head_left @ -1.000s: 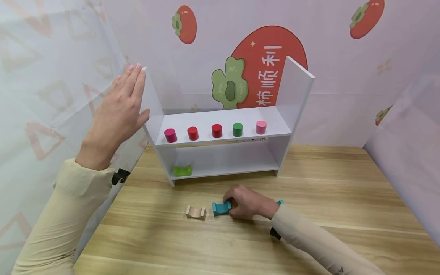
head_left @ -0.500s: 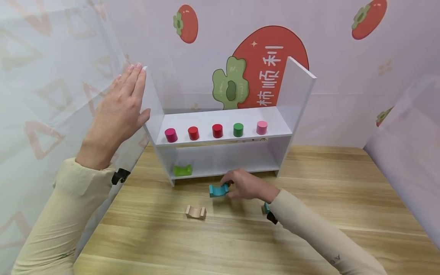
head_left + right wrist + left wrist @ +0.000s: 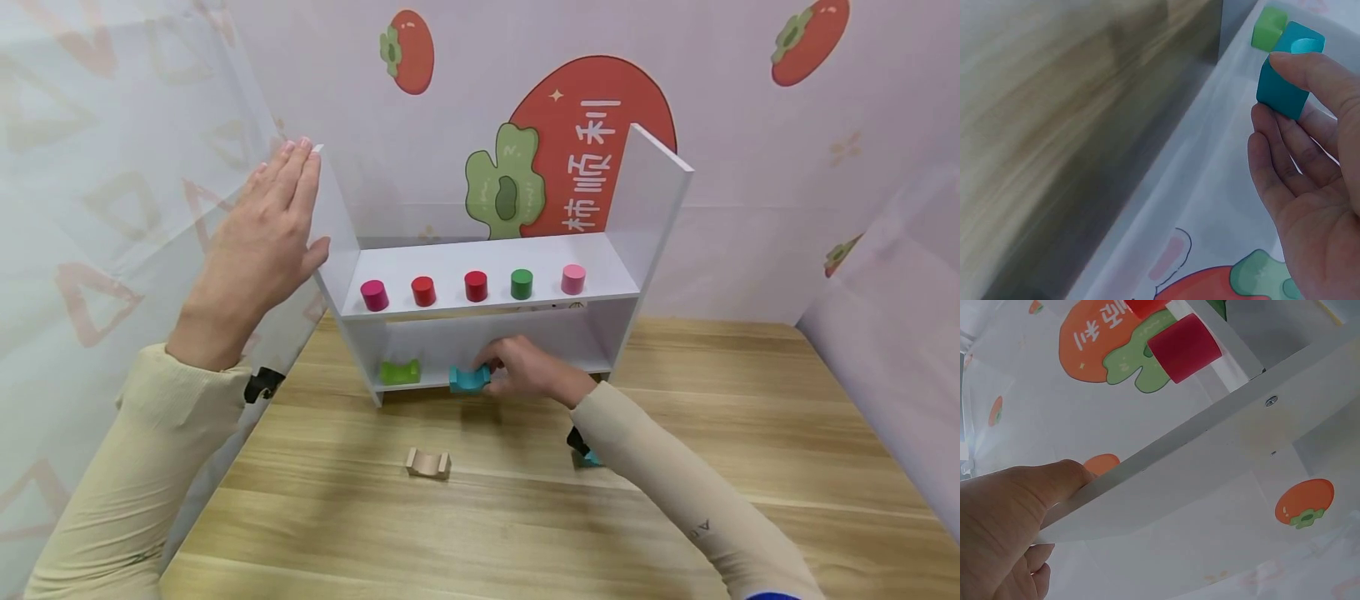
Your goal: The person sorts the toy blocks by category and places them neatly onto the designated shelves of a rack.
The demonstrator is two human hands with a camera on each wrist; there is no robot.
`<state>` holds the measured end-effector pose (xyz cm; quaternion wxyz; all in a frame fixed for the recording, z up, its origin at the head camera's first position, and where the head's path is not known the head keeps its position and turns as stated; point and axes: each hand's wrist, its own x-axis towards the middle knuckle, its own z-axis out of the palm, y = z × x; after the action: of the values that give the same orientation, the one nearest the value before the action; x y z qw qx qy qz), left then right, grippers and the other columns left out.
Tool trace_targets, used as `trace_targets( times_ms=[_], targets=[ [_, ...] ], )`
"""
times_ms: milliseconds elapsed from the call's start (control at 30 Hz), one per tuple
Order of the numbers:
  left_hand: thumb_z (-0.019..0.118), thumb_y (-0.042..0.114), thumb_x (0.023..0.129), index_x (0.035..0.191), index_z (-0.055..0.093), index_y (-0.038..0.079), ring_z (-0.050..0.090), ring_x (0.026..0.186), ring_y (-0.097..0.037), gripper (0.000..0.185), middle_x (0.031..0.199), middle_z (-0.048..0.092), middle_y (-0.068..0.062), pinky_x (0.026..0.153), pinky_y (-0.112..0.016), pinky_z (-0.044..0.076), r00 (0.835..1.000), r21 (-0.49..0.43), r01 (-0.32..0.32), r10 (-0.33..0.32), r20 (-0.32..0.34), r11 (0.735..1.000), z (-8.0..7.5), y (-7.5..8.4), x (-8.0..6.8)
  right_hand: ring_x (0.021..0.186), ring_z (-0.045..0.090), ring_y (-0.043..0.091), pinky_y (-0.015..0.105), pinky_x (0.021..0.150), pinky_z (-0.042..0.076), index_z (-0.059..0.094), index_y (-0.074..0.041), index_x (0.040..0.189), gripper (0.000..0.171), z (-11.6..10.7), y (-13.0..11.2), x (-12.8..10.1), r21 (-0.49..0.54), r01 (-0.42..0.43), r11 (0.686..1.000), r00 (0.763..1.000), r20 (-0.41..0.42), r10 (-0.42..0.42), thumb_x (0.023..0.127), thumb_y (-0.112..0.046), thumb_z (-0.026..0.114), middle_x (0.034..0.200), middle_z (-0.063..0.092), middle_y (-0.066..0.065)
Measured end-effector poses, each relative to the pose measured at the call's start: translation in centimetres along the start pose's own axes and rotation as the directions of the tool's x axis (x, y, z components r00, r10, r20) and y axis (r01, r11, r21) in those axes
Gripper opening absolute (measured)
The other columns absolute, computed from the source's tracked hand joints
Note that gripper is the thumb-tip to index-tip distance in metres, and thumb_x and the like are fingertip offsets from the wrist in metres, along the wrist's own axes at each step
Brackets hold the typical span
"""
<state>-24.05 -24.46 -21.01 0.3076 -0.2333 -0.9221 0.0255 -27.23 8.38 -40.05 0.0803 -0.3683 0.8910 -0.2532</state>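
My right hand (image 3: 525,367) pinches a blue block with a curved hollow in its top (image 3: 469,380) by its right end, between thumb and fingers. It holds the block at the front edge of the white shelf's (image 3: 480,254) lower board. In the right wrist view the blue block (image 3: 1285,81) overlaps a light green hollowed block (image 3: 1269,30), which sits at the left end of that board. Over at the shelf's left side panel, my left hand (image 3: 258,233) grips its edge, the thumb on the inner face and the fingers on the outer, as the left wrist view shows.
Several small cylinders stand in a row on the upper board, among them a magenta one (image 3: 374,295), a green one (image 3: 522,284) and a pink one (image 3: 573,279). A bare-wood hollowed block (image 3: 428,463) lies on the table (image 3: 495,533); another blue piece (image 3: 591,458) is partly hidden by the right sleeve.
My right hand has lifted the blue block from the table beside the wooden block and carried it away from me to the lower board. The left hand keeps its place on the panel.
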Motion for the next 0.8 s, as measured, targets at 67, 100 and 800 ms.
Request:
trace_targets(
  times_ms=[67, 100, 800],
  targets=[
    [0.072, 0.007, 0.093, 0.166, 0.018, -0.006, 0.020, 0.164, -0.040, 0.092, 0.175, 0.022, -0.024, 0.134, -0.054, 0.019, 1.000, 0.002, -0.001, 0.001, 0.002, 1.000, -0.1, 0.0, 0.0, 0.105, 0.074, 0.024, 0.037, 0.100, 0.062, 0.078, -0.005, 0.122, 0.033, -0.2, 0.1, 0.5, -0.004, -0.010, 1.000, 1.000, -0.004, 0.010, 0.090, -0.010, 0.082, 0.118, 0.078, 0.007],
    [0.072, 0.007, 0.093, 0.166, 0.018, -0.007, 0.020, 0.164, -0.040, 0.092, 0.175, 0.022, -0.024, 0.134, -0.054, 0.019, 1.000, 0.003, -0.001, 0.001, 0.003, 1.000, -0.1, 0.0, 0.0, 0.106, 0.074, 0.026, 0.037, 0.101, 0.062, 0.078, -0.005, 0.123, 0.034, -0.3, 0.1, 0.7, -0.001, -0.015, 1.000, 1.000, -0.004, 0.015, 0.090, -0.010, 0.082, 0.119, 0.077, 0.007],
    [0.073, 0.006, 0.092, 0.165, 0.019, -0.007, 0.023, 0.163, -0.041, 0.092, 0.174, 0.024, -0.025, 0.134, -0.054, 0.021, 1.000, 0.004, -0.010, 0.010, -0.018, 1.000, 0.0, 0.0, 0.0, 0.103, 0.067, 0.024, 0.036, 0.100, 0.061, 0.077, -0.008, 0.128, 0.038, 0.7, 1.5, 3.6, -0.007, -0.068, 0.998, 0.998, 0.019, 0.068, 0.091, -0.011, 0.082, 0.127, 0.071, 0.007]
  ],
)
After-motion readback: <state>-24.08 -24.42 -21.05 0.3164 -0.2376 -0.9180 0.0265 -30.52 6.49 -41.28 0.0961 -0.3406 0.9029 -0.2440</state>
